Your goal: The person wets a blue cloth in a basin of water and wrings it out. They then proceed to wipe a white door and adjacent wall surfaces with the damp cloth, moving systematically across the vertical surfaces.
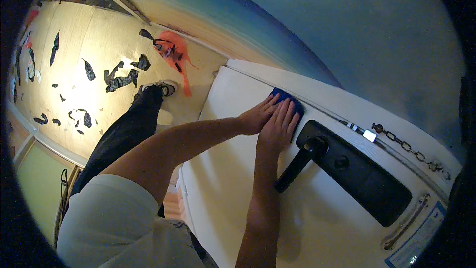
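Note:
Both my hands press a dark blue cloth (298, 108) flat against a white door (238, 93), close to its edge and just above the black lock plate. My left hand (259, 114) lies on the cloth's left part, its fingers touching my right hand. Fingers spread over the middle of the cloth, my right hand (279, 126) is nearest to the plate. The black door handle (301, 163) juts from the black lock plate (357, 173) below my right hand. What lies under the palms is hidden.
A metal chain (403, 144) hangs on the door frame, and a metal pull handle (407, 221) is fixed below the lock plate. Scraps of black plastic (122, 80) and a torn red plastic bag (173, 50) lie on the wooden floor (78, 85) near my shoe (167, 88).

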`<action>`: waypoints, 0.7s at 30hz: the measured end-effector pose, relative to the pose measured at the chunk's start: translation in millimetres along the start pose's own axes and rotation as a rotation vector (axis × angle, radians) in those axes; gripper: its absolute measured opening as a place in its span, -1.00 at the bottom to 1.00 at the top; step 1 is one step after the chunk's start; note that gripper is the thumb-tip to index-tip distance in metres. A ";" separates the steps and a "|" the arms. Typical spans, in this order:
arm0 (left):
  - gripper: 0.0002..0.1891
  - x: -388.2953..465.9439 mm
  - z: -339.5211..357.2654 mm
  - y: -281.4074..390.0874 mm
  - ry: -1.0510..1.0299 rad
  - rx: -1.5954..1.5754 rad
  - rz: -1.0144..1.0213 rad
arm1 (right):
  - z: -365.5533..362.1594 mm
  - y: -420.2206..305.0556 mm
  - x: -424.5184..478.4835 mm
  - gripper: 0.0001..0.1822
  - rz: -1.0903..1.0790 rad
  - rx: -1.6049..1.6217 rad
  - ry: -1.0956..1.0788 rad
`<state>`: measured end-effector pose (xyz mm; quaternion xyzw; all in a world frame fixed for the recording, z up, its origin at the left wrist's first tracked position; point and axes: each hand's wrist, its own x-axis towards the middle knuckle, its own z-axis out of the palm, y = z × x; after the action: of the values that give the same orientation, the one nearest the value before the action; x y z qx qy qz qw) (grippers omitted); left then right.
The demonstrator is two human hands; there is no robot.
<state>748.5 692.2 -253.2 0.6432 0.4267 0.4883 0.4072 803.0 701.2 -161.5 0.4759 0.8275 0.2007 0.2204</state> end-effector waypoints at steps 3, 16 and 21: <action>-0.38 -32.2 17.0 6.6 -0.047 0.038 -0.015 | 0.4 -11.1 -33.8 -0.55 0.005 0.033 -0.024; -0.38 -194.4 81.7 65.2 -0.141 -0.126 -0.124 | -1.0 -54.9 -198.2 -0.55 -0.026 -0.001 -0.262; -0.38 -164.3 82.4 44.9 -0.111 -0.134 -0.231 | -4.4 -47.9 -163.1 -0.55 -0.039 -0.035 -0.184</action>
<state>809.6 514.2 -272.8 0.5870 0.4412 0.4294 0.5258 840.4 535.4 -155.5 0.4723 0.8092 0.1661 0.3076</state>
